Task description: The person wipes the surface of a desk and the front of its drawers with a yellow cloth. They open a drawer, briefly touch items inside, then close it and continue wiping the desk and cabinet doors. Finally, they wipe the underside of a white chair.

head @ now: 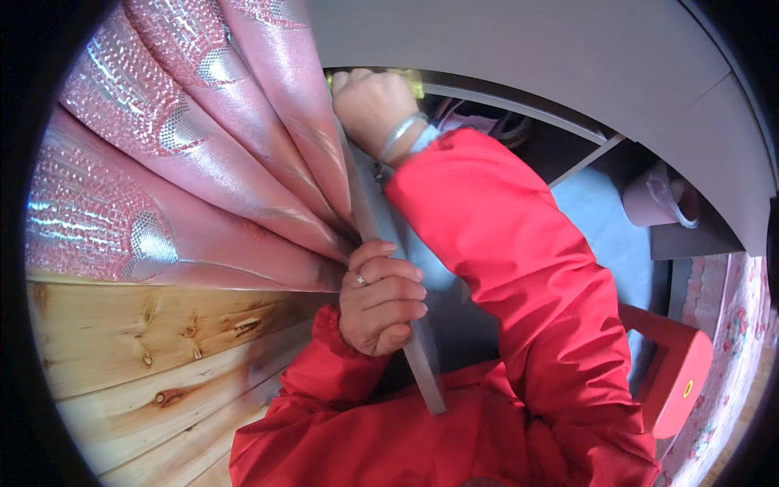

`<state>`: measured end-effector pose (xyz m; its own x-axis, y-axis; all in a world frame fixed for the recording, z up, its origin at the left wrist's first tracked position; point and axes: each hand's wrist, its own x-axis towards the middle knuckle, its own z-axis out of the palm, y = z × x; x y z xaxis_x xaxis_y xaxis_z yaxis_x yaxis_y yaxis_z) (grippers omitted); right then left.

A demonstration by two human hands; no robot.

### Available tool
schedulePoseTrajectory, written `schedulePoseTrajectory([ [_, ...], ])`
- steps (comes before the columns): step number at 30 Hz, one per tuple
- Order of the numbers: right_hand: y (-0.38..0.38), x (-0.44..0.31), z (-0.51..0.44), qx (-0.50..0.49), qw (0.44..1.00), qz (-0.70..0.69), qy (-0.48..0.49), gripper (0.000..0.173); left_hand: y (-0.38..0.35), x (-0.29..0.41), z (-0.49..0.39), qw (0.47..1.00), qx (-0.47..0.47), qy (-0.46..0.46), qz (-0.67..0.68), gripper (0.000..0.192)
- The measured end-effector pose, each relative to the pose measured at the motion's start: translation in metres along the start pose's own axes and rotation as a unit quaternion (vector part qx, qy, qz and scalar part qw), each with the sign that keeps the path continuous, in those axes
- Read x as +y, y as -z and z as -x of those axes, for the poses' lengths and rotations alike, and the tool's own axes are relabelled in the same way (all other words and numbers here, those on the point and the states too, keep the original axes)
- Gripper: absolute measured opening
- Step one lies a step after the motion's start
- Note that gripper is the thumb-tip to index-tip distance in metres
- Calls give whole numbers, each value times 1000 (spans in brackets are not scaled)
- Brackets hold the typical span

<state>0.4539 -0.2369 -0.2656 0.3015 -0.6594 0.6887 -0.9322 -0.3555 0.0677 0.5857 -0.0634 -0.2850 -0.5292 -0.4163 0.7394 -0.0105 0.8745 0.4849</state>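
Observation:
My left hand [380, 298], with a ring on one finger, is wrapped around the edge of a narrow grey panel [426, 377], which looks like a cabinet door seen edge-on. At the far end of that panel, my right hand [374, 106] is closed on a yellow cloth [411, 82]. Only bits of the cloth show on both sides of the fist, next to the lip of a grey cabinet [517, 42]. The right hand is slightly blurred. A silver bracelet circles its wrist, and both arms wear red sleeves.
A pink sequined curtain [261, 201] hangs in folds against the panel's left side. Knotty wood planks [182, 341] lie below it. Under the cabinet are what look like shoes [475, 119] and a pink lined bin [657, 198]. A red plastic object [675, 371] stands beside floral fabric [730, 329].

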Motion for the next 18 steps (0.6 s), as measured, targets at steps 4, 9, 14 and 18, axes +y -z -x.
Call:
schedulePoseTrajectory([
  [4, 2, 4, -13, -104, 994, -3, 27, 16, 1, 5, -1, 1000, 5, 18, 4, 42],
  [9, 22, 8, -6, -123, 992, 8, -2, 15, 3, 12, -4, 999, 8, 39, -7, 43],
  [14, 74, 64, 52, -168, 980, 63, -81, 14, 3, 15, -3, 998, 22, 50, -1, 45],
  [18, 134, 117, 106, -211, 949, 162, -171, 15, -1, 16, -3, 998, 30, 59, 5, 45],
])
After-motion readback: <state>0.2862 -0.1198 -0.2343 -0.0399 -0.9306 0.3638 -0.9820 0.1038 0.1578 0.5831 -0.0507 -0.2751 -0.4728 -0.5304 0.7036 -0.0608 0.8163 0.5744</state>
